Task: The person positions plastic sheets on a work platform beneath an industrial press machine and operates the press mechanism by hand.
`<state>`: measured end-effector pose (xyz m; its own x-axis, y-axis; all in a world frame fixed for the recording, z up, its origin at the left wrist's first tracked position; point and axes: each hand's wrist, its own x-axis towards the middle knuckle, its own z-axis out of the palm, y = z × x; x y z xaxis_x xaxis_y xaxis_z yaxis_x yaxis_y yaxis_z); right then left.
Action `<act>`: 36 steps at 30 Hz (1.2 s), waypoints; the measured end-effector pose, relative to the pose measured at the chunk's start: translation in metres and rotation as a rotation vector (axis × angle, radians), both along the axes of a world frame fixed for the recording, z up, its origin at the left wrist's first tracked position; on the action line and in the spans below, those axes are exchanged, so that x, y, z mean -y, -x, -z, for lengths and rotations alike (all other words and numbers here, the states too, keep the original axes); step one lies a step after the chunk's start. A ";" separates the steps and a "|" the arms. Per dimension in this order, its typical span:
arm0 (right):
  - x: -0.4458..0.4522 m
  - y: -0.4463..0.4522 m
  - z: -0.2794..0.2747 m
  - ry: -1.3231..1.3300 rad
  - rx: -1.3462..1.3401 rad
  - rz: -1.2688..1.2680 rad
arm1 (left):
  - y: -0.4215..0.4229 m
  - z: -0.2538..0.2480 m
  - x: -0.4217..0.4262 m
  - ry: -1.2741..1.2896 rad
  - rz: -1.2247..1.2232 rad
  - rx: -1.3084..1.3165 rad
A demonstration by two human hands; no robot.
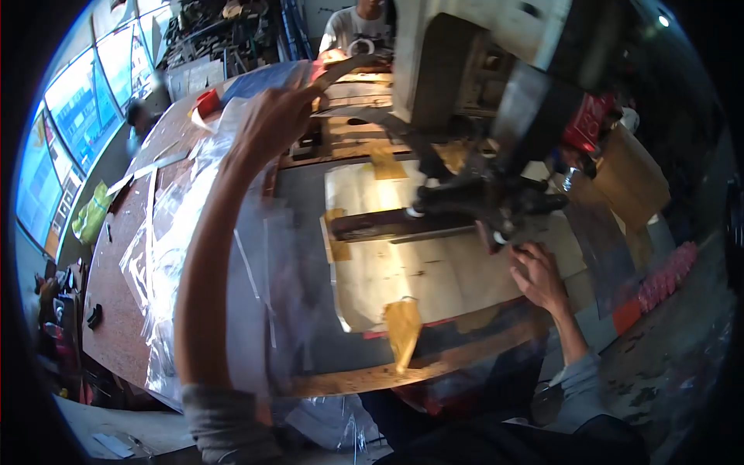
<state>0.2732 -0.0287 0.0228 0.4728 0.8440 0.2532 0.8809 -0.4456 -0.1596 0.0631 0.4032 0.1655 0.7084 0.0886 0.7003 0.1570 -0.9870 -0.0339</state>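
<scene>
R hand [540, 280] open, loosely curled by dark machine arm [457, 198], L hand [277, 116] at blurred grey strip [346, 70], grip unclear; best keep R clear of arm, pale sheet [457, 283] flat beneath w/ tape [403, 332] on.

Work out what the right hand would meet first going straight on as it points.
The right hand would probably meet the lower end of the dark machine head, just beyond its fingertips; the depth between them is unclear.
</scene>
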 end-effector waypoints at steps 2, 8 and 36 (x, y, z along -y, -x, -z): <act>0.003 -0.003 0.005 -0.018 0.013 -0.011 | 0.017 0.008 0.058 0.037 0.095 0.027; 0.012 -0.004 0.010 -0.090 0.017 -0.031 | 0.049 0.090 0.285 0.289 -0.165 -0.409; 0.014 -0.009 0.046 -0.313 0.117 -0.063 | 0.044 0.170 0.352 0.331 -0.264 -0.214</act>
